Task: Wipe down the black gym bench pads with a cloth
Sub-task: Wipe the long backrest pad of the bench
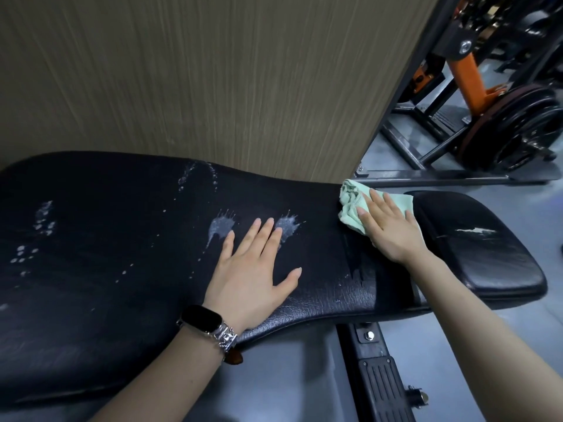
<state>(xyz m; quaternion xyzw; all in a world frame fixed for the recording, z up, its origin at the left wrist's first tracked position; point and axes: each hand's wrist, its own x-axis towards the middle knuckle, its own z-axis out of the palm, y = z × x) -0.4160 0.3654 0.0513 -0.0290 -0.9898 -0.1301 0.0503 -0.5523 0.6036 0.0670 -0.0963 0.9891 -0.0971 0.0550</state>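
A long black bench pad (106, 239) stretches across the view, speckled with white foam splashes (221, 228). A smaller black seat pad (481, 239) with a worn white scuff sits at its right end. My left hand (253, 269) lies flat and open on the long pad, fingers spread, a black band on its wrist. My right hand (393, 229) presses a crumpled mint-green cloth (353, 205) onto the long pad's right end, near the gap between the two pads. A wet, wiped streak shows just below that hand.
A wood-grain wall panel (213, 71) stands right behind the bench. Orange and black gym equipment with weight plates (518, 129) occupies the back right. The bench's black metal frame (380, 370) runs below on a grey floor.
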